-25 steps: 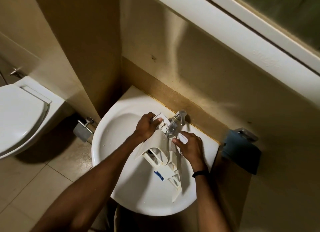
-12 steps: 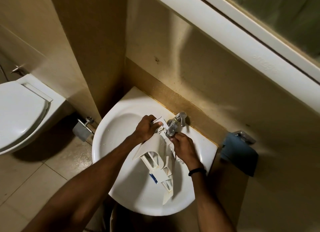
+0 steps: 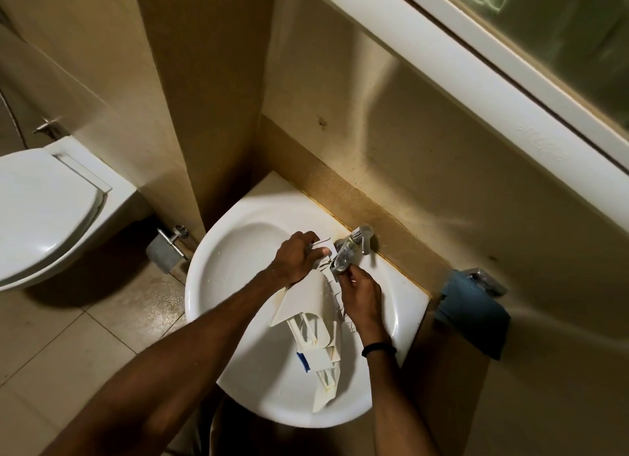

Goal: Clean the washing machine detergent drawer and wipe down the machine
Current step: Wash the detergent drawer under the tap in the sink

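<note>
**Desk:** Where does the job stand?

**Operator:** I'm looking down into the white sink [image 3: 235, 251]. The detergent drawer [image 3: 306, 307] is out of the machine, held tilted over the bowl. A blue cloth [image 3: 473, 319] hangs on the wall to the right of the sink.

**Desk:** And the hands?

**Operator:** The left hand [image 3: 296, 258] grips the drawer's far end. The right hand [image 3: 360, 294] has its fingers curled beside the drawer, just under the tap [image 3: 355, 244]. I cannot tell whether they grasp anything, or whether water is running.

**Desk:** How far along, then?

**Operator:** Early to middle, I'd judge. The drawer is at the washing stage and not yet refitted. I see no machine here, so the wipe-down is all left to do.
</note>
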Tool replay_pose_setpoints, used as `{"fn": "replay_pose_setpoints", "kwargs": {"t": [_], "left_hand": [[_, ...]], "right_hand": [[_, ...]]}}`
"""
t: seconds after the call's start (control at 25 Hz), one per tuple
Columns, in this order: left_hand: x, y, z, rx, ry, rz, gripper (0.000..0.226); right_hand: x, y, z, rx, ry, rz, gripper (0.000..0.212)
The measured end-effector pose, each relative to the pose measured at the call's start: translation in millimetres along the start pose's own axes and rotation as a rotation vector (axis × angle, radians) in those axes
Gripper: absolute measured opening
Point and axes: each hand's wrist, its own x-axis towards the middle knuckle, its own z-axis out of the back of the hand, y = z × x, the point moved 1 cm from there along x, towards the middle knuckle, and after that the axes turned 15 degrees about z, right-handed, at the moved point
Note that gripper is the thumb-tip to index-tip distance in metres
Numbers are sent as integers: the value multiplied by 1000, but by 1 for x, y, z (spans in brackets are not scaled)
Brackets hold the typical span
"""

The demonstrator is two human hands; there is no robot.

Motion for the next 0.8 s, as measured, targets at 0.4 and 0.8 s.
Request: {"fn": "replay_pose_setpoints", "kwargs": {"t": [0.4,0.8], "left_hand": [[-11,-2,4,-73,209,136,24],[-21,-6,5,90,98,77,44]], "right_hand": [[8,-8,-9,166,7,-82,44],[4,-5,-6,217,44,-73,23]]}}
